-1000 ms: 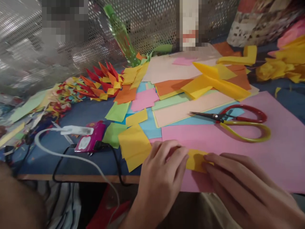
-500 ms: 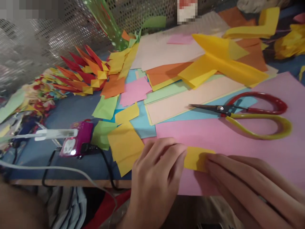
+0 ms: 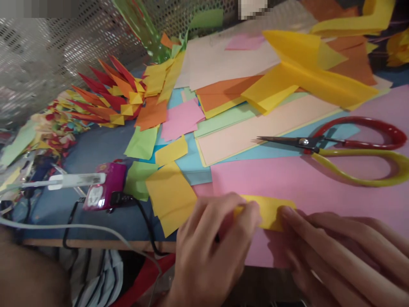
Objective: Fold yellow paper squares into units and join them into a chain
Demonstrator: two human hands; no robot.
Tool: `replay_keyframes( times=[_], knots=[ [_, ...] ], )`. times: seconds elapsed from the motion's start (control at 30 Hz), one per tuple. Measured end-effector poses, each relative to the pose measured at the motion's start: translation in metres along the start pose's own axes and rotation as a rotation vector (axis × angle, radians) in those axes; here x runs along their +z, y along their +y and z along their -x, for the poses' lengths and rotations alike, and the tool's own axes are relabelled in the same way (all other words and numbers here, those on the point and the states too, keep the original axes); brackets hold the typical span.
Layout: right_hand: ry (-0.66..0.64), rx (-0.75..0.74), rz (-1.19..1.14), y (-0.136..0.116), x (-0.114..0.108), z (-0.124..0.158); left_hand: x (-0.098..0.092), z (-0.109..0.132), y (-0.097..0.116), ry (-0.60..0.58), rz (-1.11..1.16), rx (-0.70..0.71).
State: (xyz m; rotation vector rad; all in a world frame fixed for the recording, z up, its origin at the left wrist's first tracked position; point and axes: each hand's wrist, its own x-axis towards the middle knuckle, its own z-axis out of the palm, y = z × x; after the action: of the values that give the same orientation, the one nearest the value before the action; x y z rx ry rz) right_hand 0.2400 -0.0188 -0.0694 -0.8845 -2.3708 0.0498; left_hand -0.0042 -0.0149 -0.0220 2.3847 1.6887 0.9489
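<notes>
A small folded-looking strip of yellow paper [image 3: 272,213] is held between my two hands, just above or on a large pink sheet [image 3: 255,175]. My left hand [image 3: 217,238] has curled fingers closed on the strip's left end. At the other end, my right hand [image 3: 345,243] grips the paper with its fingertips, its longer fingers pressed together. The thumb is partly hidden beneath. Scissors [image 3: 305,143] with one red and one yellow handle lie beyond the strip, their points facing left.
Stacked yellow squares [image 3: 171,196], green paper [image 3: 140,181] and a pink piece [image 3: 182,119] lie to the left. A purple device [image 3: 107,187] with cables sits further left, near a red-orange folded-paper piece [image 3: 118,94]. A larger folded yellow paper [image 3: 306,72] lies behind the scissors.
My left fingers have shifted slightly right along the yellow strip, and its upper-left edge now shows. The right hand still holds the other end. The view has shifted slightly.
</notes>
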Motion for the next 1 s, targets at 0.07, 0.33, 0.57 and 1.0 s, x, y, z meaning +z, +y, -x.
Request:
replay_keyframes(
  times=[0.07,0.33,0.57,1.0],
  knots=[
    [-0.028,-0.028,0.025,0.001,-0.001,0.003,-0.007,0.008,-0.001,-0.047,-0.081,0.155],
    [-0.017,-0.004,0.037,-0.002,-0.005,-0.006,-0.014,0.012,-0.016,-0.108,-0.123,0.244],
    [0.033,0.019,0.041,-0.003,-0.003,-0.021,-0.021,0.009,-0.024,0.088,-0.284,0.2],
    [0.1,0.264,-0.103,-0.007,-0.016,-0.022,-0.007,-0.007,-0.01,-0.151,-0.019,0.254]
  ],
)
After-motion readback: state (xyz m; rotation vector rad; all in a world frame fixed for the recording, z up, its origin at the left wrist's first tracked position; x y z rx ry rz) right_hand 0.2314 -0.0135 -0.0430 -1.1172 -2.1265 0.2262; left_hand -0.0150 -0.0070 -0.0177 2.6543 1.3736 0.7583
